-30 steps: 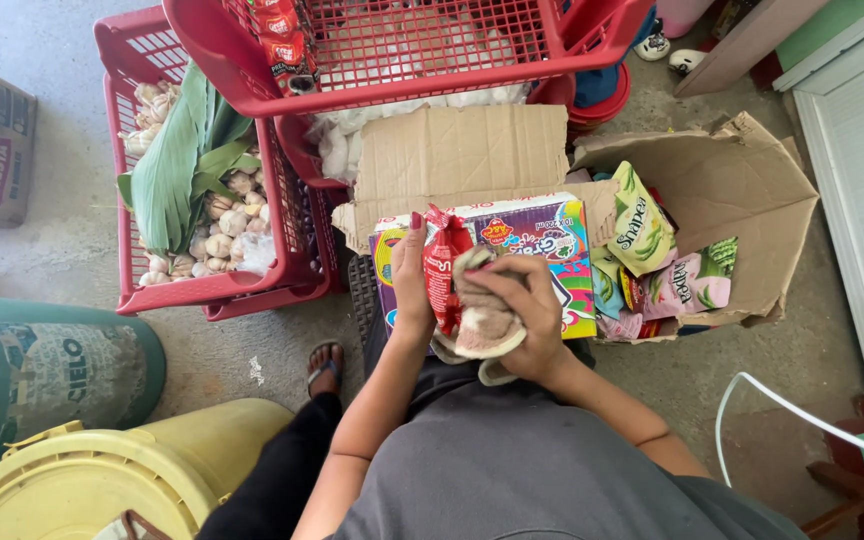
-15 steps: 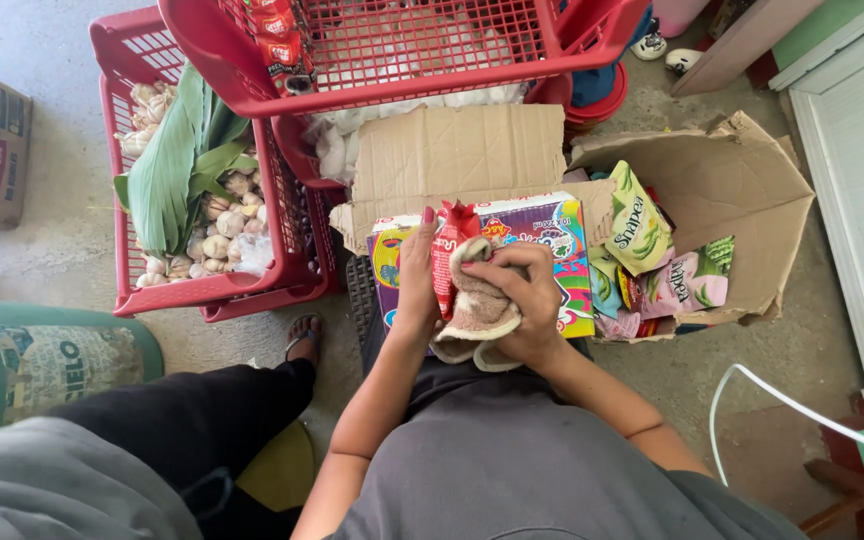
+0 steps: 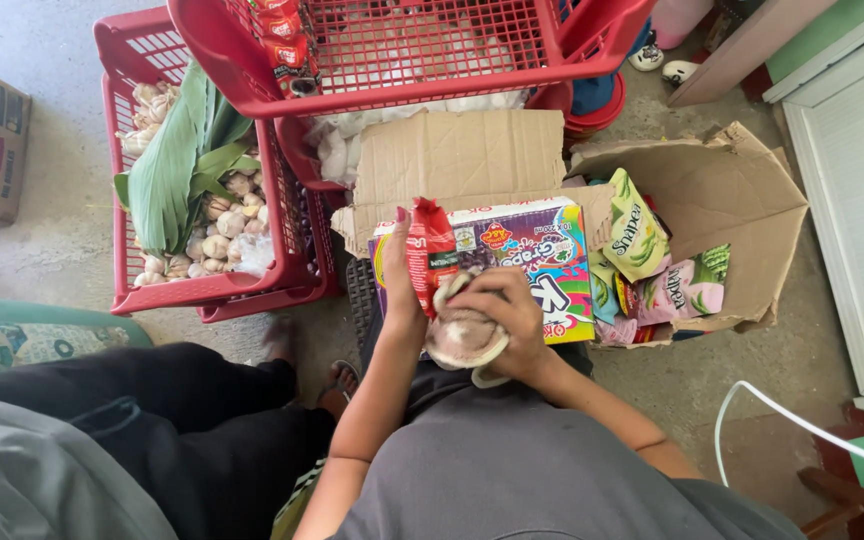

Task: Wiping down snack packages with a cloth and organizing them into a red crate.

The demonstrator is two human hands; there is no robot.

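My left hand [image 3: 401,282] holds a small red snack packet [image 3: 431,252] upright over a colourful box [image 3: 537,262] on my lap. My right hand [image 3: 508,318] grips a crumpled pale cloth [image 3: 462,338] and presses it against the lower part of the packet. The box lies flat in front of an open cardboard carton [image 3: 727,205] holding green and pink sachets [image 3: 667,270].
A red basket [image 3: 282,265] at left holds garlic bulbs [image 3: 214,222] and a green leaf [image 3: 177,165]. Another red basket [image 3: 422,50] is stacked above. Another person in dark trousers [image 3: 182,420] stands at my left. A white cable [image 3: 802,425] lies at right.
Another person has stepped in from the left, covering the green and yellow containers. My hands shifted slightly on the packet as the cloth moved over it.
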